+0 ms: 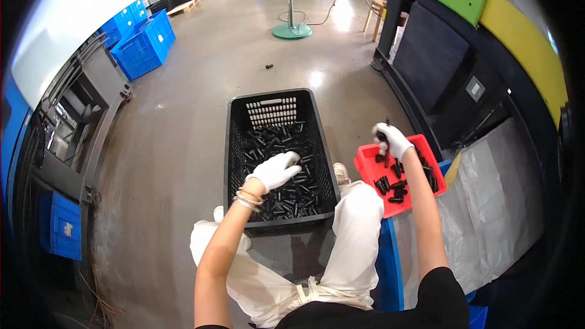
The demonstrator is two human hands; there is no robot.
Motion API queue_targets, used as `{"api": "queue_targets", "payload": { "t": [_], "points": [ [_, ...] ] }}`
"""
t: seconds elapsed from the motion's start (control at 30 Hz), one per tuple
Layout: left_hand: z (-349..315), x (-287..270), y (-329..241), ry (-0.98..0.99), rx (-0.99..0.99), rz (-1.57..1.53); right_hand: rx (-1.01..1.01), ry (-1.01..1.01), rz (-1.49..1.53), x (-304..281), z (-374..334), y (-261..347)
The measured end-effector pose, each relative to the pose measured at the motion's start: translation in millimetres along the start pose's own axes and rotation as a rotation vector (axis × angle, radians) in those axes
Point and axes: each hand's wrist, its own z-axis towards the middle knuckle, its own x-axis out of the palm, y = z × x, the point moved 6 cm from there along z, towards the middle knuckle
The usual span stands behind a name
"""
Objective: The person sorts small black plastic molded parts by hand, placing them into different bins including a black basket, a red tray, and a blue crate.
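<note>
My left hand point(277, 172), in a white glove, is over the black crate point(234, 146) between my legs. Its fingers are bent and slightly apart, and nothing shows between them. Many small black cylindrical parts point(283, 198) lie loosely heaped in that crate. To the right, my gloved right hand point(396, 141) is closed on a few of the same black parts point(382, 137), above the red tray point(364, 161). Several black parts point(396, 190) rest in the tray, some under my wrist. How many pieces the right hand holds is hidden by the glove.
One black part point(269, 66) lies on the floor beyond the crate. A green round stand base point(292, 31) with a pole is farther off. Blue bins point(143, 45) stand at the far left. A dark machine point(432, 55) flanks the right side, near grey sheeting point(487, 207).
</note>
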Motion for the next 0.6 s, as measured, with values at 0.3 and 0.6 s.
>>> {"api": "queue_targets", "payload": {
  "t": [0.3,0.6],
  "points": [
    [12,-27,20,-0.329,-0.168,-0.183,0.058,0.438,-0.101,261,19,4],
    [-12,-48,30,-0.457,-0.067,-0.447,0.419,0.793,0.440,288,12,4]
  ]
}}
